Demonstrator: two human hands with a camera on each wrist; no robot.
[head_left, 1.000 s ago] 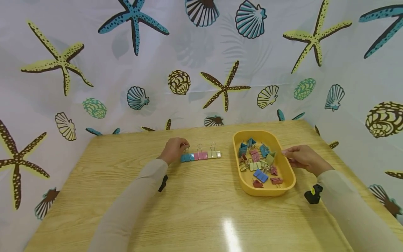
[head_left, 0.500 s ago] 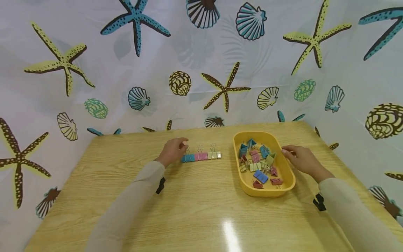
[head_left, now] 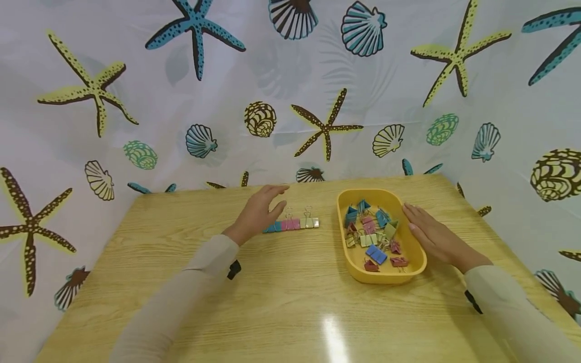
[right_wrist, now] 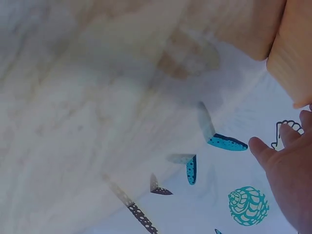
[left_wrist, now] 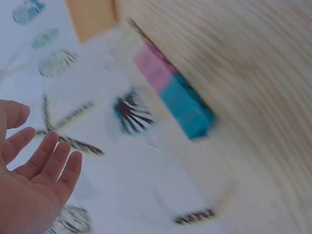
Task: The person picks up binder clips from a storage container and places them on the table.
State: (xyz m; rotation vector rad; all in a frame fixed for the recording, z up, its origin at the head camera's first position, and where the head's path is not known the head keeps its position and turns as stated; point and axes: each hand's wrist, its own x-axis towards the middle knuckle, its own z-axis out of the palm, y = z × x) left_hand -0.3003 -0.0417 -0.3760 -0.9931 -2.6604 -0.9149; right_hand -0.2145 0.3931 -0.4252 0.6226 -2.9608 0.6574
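Nearest is the wooden table (head_left: 272, 312), with a sleeve coming in from either side. The near end of the yellow tray (head_left: 386, 278) stands right of the middle, its long axis running near to far; loose clips (head_left: 375, 254) lie inside, mostly toward its far half. The right hand (head_left: 438, 238) lies along the tray's right wall, fingers straight and holding nothing; whether it presses there I cannot tell.

Left of the tray, across a strip of bare wood, is the row of clips (head_left: 290, 225), its long axis running left to right: blue, pink, then pale yellow at the tray's end. The left hand (head_left: 257, 214) is by far the nearer to it, at its left end, fingers parted and grasping nothing. From that hand the row stretches rightward; the tray stands between the row and the right hand. Beyond the far table edge hangs the patterned cloth (head_left: 227, 96).
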